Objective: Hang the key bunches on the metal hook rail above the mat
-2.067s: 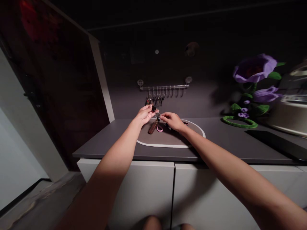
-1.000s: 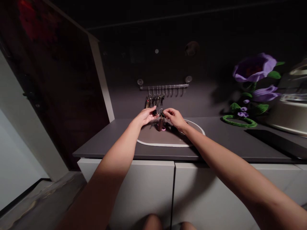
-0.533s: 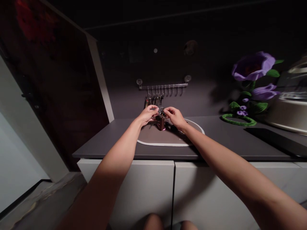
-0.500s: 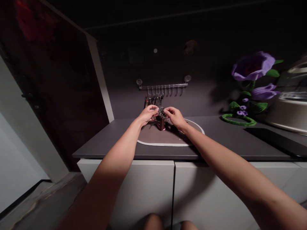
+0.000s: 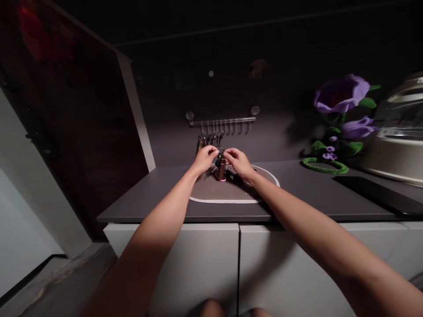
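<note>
Between my two hands hangs a key ring (image 5: 221,150) with keys and a brown fob (image 5: 222,171) dangling below it. My left hand (image 5: 205,158) pinches the ring's left side between thumb and fingertips. From the right, my right hand (image 5: 238,161) grips the ring's other side the same way. The bunch is above a brown oval mat (image 5: 228,191) with a white rim. Just behind, several hung keys (image 5: 216,140) dangle from the left hooks of a clear hook rail (image 5: 224,121) on the wall.
The dark countertop (image 5: 142,193) runs along the wall over white cabinet doors (image 5: 198,259). To the right stand purple craft flowers (image 5: 343,99) on a green ring base (image 5: 325,165), a flat black slab (image 5: 373,193) and a cream appliance (image 5: 393,154). A dark door (image 5: 76,132) is at left.
My hands have drawn slightly closer together around the key ring, and the fob has turned a little. The whole view has shifted slightly.
</note>
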Motion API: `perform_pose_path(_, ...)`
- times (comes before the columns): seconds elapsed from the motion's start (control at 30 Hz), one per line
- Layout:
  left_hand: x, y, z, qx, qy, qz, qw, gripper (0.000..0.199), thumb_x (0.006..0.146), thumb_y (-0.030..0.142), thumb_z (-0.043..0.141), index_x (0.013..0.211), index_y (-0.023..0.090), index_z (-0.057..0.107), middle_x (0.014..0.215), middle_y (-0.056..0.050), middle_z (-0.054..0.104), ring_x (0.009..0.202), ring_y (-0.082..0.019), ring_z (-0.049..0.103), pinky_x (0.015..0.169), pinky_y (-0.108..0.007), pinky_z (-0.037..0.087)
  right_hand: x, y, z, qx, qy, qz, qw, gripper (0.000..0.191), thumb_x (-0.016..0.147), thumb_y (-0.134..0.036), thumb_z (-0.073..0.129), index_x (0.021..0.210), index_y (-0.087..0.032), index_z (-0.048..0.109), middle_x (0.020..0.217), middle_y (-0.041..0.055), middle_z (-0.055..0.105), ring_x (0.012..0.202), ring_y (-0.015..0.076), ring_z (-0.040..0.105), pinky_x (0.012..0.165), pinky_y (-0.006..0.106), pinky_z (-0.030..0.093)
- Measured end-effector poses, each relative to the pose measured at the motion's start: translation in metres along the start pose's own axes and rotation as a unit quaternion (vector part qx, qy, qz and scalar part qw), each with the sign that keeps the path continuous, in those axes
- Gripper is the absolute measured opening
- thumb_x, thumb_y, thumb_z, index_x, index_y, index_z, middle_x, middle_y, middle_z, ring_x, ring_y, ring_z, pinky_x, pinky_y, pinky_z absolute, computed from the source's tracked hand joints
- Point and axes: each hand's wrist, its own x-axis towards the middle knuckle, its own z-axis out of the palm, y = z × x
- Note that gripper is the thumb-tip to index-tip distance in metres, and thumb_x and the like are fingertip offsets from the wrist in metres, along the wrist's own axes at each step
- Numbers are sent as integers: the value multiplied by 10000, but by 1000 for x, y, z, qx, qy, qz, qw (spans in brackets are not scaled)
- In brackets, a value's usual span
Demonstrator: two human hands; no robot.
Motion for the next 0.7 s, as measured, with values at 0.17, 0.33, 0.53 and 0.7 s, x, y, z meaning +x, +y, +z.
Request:
perform_pose_path(0.17,-1,4,-1,174,36,76,981,180,847,240,434,851,172,600,909,-45,638,887,-164,542,826,-295,365,-4,-5,2,41,-15,36,998,241,701,-381,582,837,-183,567,774,0,584,675,99,537,629,243,463)
perform_pose_path(0.33,-4,9,-4,300,45,95,948,216,874,273,400,877,193,601,931,-58,634,944,-196,516,868,-347,299,-7,-12,4,90,-28,64,994,244,685,-361,601,840,-179,554,761,-11,584,685,93,549,683,252,461)
perform_pose_path(0.53,-6,11,-6,337,42,107,934,224,880,268,388,880,209,604,949,-60,626,955,-200,496,877,-364,267,-7,-9,7,76,-17,42,996,310,585,-258,677,847,-179,531,700,-40,565,633,86,525,659,249,440)
perform_pose_path(0.7,-6,9,-6,323,31,89,942,193,859,207,410,842,204,603,926,-59,637,938,-203,501,861,-370,276,-4,-8,3,73,1,25,997,249,622,-229,605,854,-180,528,691,-38,568,610,88,517,639,250,430)
